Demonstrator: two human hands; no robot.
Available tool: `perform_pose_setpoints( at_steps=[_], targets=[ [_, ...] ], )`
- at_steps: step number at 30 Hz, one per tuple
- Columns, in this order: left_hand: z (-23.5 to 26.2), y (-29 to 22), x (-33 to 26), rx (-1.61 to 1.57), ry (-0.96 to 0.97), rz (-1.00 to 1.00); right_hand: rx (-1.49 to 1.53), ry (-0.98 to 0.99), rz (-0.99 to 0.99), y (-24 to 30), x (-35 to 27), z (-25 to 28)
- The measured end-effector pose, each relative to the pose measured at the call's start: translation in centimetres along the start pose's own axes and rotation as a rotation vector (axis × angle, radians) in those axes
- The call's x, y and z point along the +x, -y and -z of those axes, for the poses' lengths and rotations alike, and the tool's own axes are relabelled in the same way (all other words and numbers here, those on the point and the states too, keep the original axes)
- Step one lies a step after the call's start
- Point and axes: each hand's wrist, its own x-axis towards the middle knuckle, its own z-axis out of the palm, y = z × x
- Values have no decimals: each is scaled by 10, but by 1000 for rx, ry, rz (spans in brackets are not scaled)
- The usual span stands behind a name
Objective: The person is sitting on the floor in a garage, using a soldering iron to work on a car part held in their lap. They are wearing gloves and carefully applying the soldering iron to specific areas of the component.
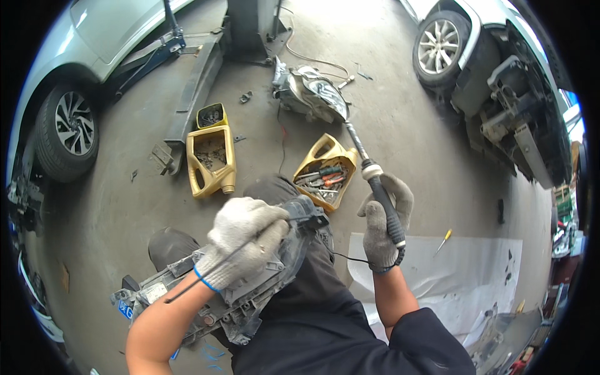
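With the gloved left hand (245,234), pinches a thin dark rod (225,260) over a grey plastic housing (247,290) laid across the lap (300,312). With the gloved right hand (377,232), wraps fingers and thumb around a black-handled tool (383,199), aimed away. Near that hand, shows a white sheet (425,281) with a yellow screwdriver (445,239) across its far edge. Beyond it, shows a cut-open jug (349,159) of tools (325,180); beyond the left hand, another yellow jug (231,165). Farther past the right hand, shows a headlamp (315,94).
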Motion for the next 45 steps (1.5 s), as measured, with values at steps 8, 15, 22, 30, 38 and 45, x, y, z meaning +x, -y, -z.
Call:
perform_pose_setpoints(
  at_steps=[8,15,22,30,38,45],
  targets=[
    [11,-9,-8,-78,120,102,162,-37,-84,23,-24,40],
    [10,-1,0,33,141,51,115,-5,-261,91,-48,92],
    [8,-3,0,-22,171,98,-276,667,106,105,-23,90],
    [1,1,-4,26,149,196,-338,769,123,103,-33,69],
    [4,5,0,-102,207,343,-439,863,388,106,-34,69],
    [6,10,-2,-279,166,431,-492,896,458,110,-37,72]
  ],
)
